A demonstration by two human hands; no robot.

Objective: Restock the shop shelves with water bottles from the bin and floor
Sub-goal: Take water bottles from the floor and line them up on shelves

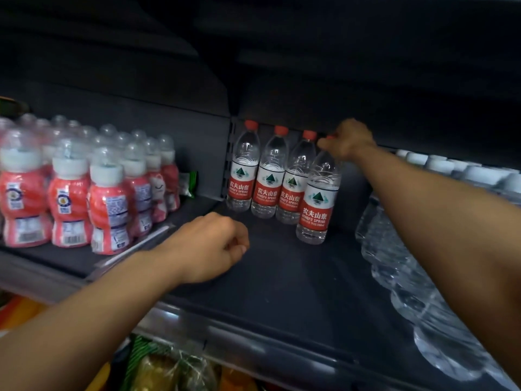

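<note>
On the dark shelf (282, 277), the right hand (348, 141) pinches the clear ribbed bottle (317, 198) by its neck, hiding its cap. Left of the bottle, the left hand (210, 246) curls empty.

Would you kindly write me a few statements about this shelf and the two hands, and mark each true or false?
1. The right hand holds the fourth red-capped bottle by its top. True.
2. The left hand carries a bottle. False: it is curled over the shelf and holds nothing.
3. Three red-capped bottles stand in a row left of the held one. True.
4. The pink bottles stand right of the divider. False: they stand to its left.
5. The white-capped bottles are at the right. True.
6. The held bottle has a blue label. False: its label is red and white.
</note>
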